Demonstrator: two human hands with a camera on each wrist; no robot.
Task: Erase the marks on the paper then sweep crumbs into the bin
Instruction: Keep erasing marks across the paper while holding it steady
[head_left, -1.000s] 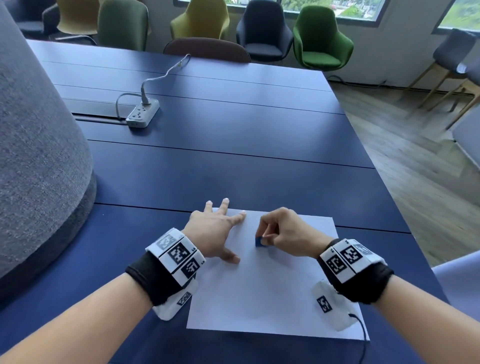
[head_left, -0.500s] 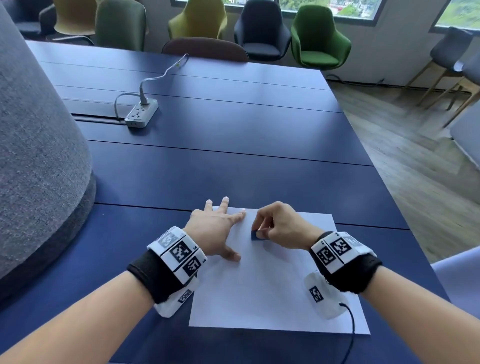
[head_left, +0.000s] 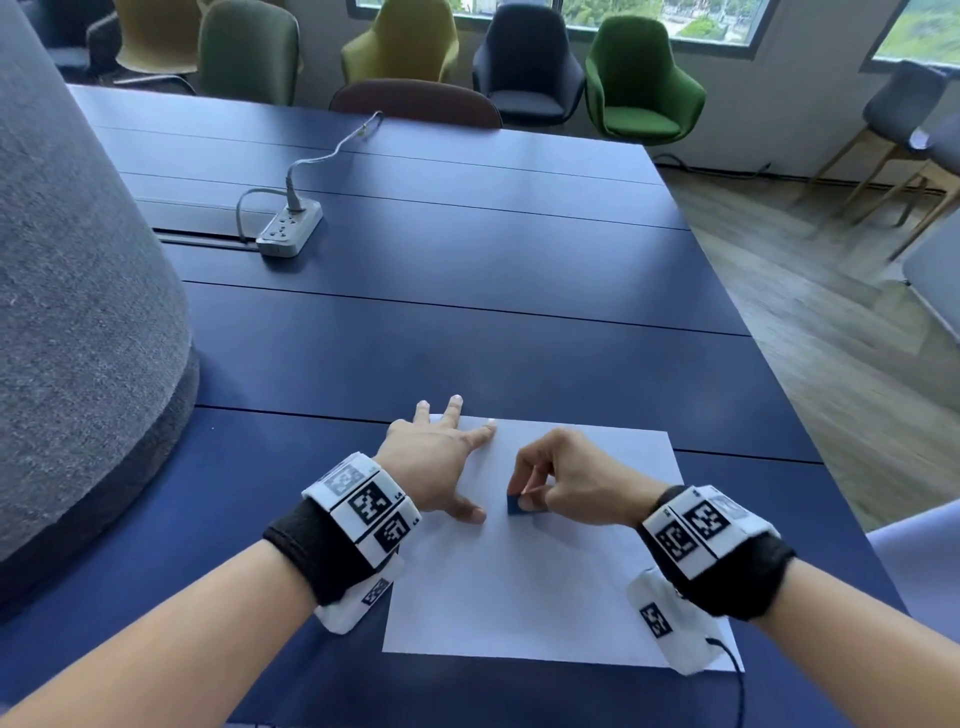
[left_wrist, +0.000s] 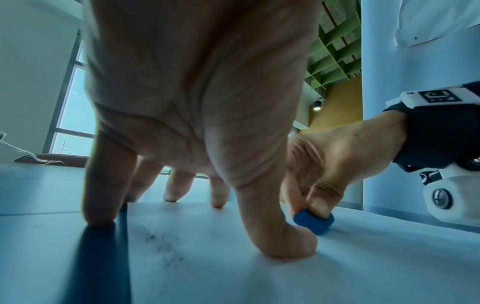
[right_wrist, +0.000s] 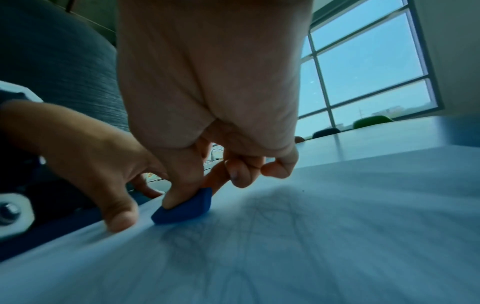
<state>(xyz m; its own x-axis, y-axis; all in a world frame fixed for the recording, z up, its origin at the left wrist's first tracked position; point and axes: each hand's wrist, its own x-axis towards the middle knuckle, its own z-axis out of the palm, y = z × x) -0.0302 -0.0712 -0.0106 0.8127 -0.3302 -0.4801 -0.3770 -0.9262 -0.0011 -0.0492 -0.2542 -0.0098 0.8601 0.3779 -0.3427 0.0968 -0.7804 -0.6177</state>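
A white sheet of paper (head_left: 530, 587) lies on the dark blue table (head_left: 467, 332) in front of me. My left hand (head_left: 441, 462) rests flat on the sheet's upper left corner, fingers spread and thumb pressed down. My right hand (head_left: 566, 480) pinches a small blue eraser (head_left: 517, 505) and holds it against the paper beside the left thumb. In the left wrist view the eraser (left_wrist: 314, 223) touches the sheet, and faint grey pencil smudges (left_wrist: 166, 248) show on the paper (left_wrist: 259, 277). In the right wrist view the eraser (right_wrist: 185, 207) is tilted under my thumb on the paper (right_wrist: 311, 246).
A grey fabric-covered rounded object (head_left: 78, 291) stands at the left of the table. A white power strip (head_left: 288, 228) with its cable lies further back. Several chairs (head_left: 639, 78) line the far end. The table's right edge drops to a wooden floor (head_left: 831, 312). No bin is in view.
My right hand with the eraser slid away from me and then back towards me across the paper, ending nearer the left thumb. The left hand has stayed in place on the sheet.
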